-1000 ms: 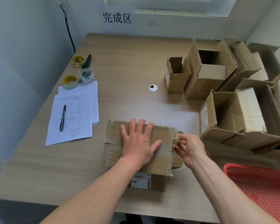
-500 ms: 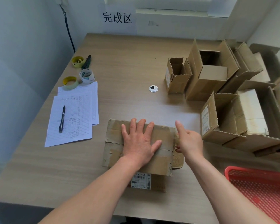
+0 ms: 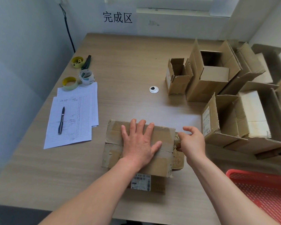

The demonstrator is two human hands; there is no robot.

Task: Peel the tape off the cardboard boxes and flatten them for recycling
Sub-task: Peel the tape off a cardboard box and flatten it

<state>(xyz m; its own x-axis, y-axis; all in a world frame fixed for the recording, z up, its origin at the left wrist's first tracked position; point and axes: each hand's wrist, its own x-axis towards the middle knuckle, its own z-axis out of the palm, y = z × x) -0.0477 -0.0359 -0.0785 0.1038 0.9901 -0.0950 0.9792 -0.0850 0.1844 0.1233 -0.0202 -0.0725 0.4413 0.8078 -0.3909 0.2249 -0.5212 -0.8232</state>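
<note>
Two hands are working on a taped cardboard box (image 3: 159, 161) lying near the table's (image 3: 123, 62) front edge. Left hand (image 3: 140, 144) is pressing flat, fingers spread, on the box top; right hand (image 3: 192, 142) is pinching crumpled tape (image 3: 177, 138) at the box's right edge.

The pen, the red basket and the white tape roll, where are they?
pen (image 3: 61, 120): head view, middle of its black barrel, lying on the lined paper.
red basket (image 3: 264, 190): head view, its mesh bottom, lower right corner.
white tape roll (image 3: 86, 77): head view, its outer side.
</note>
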